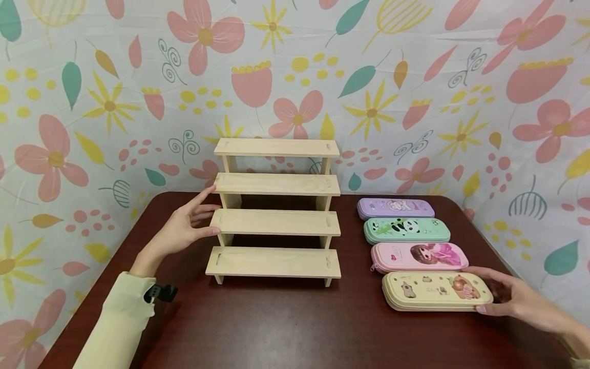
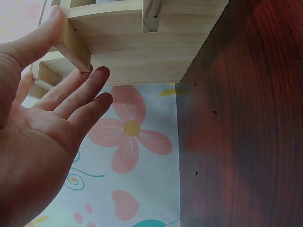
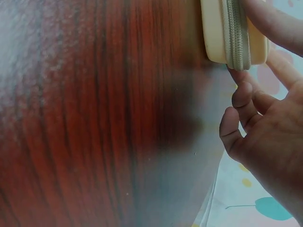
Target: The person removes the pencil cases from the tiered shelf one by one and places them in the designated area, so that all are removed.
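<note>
A four-tier wooden step shelf stands on the table. My left hand is at its left side, fingers extended; thumb and fingertips touch the ends of the middle boards. Seen close in the left wrist view, that hand lies against the pale wood. On the right, my right hand grips the right end of a cream-yellow pencil case with thumb and index finger. The right wrist view shows the case's zipped end beside the thumb, with the other fingers of the hand loosely bent.
Behind the yellow case lie a pink pencil case with a doll picture, a green panda one and a purple one, in a column. The dark red-brown table meets a flower-patterned cloth at the back and sides.
</note>
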A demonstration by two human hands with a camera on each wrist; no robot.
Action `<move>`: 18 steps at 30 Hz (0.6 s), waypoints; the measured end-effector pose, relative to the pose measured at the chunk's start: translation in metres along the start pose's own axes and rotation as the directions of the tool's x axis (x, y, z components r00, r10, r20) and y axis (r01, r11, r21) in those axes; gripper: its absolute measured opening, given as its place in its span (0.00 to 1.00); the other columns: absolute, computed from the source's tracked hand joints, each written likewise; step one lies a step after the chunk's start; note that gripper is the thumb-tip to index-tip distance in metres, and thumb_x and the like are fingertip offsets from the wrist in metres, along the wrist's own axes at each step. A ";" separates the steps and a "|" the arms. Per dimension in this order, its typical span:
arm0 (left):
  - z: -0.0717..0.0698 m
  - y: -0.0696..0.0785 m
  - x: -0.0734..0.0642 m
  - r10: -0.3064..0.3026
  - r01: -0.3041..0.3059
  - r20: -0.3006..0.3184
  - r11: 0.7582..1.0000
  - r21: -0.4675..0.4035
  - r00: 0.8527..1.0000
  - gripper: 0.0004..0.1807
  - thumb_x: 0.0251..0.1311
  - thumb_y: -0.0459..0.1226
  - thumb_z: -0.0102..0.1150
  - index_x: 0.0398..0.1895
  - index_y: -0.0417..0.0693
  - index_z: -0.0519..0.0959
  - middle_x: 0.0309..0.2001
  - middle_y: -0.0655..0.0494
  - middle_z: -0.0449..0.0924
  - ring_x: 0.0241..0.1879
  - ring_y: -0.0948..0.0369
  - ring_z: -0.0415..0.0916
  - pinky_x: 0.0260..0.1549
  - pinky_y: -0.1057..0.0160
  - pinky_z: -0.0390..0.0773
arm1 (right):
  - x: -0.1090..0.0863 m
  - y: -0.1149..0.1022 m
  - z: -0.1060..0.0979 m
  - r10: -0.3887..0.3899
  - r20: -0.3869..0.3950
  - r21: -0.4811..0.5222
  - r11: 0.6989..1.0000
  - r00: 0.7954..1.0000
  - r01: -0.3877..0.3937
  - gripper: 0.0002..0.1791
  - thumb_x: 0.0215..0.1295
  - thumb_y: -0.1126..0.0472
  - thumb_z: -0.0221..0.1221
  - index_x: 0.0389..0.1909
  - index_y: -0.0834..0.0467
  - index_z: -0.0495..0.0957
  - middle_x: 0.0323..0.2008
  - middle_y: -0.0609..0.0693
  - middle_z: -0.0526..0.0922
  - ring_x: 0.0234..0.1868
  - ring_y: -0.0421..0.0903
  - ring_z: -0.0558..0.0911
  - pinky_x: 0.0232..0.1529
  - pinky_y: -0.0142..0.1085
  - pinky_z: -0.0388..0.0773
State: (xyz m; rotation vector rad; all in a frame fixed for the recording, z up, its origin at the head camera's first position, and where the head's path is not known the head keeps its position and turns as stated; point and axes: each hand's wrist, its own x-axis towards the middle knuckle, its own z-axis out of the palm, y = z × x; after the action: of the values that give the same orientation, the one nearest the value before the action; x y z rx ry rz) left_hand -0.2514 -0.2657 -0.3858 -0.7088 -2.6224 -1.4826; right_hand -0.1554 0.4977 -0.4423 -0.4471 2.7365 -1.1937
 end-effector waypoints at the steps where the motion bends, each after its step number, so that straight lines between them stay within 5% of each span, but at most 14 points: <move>1: 0.000 0.000 0.000 -0.002 0.002 0.000 1.000 -0.002 1.000 0.57 0.62 0.33 0.77 0.86 0.70 0.52 0.67 0.39 0.77 0.66 0.42 0.76 0.64 0.36 0.72 | 0.001 0.000 0.000 0.009 0.006 -0.002 1.000 1.000 -0.009 0.40 0.61 0.71 0.73 0.75 0.59 0.70 0.54 0.31 0.78 0.38 0.42 0.78 0.32 0.33 0.75; 18: 0.003 -0.002 0.005 -0.021 0.021 0.018 1.000 -0.001 1.000 0.57 0.63 0.35 0.77 0.86 0.70 0.51 0.67 0.39 0.77 0.66 0.42 0.76 0.65 0.34 0.71 | -0.002 0.003 0.000 0.052 0.045 0.042 0.998 0.998 -0.053 0.40 0.63 0.71 0.71 0.75 0.64 0.67 0.56 0.26 0.77 0.45 0.36 0.80 0.38 0.30 0.79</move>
State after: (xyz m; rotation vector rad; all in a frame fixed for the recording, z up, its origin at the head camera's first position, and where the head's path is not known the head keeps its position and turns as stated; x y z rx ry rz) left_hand -0.2556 -0.2621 -0.3879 -0.7009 -2.6502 -1.4906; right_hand -0.1543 0.5003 -0.4450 -0.3894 2.6630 -1.2124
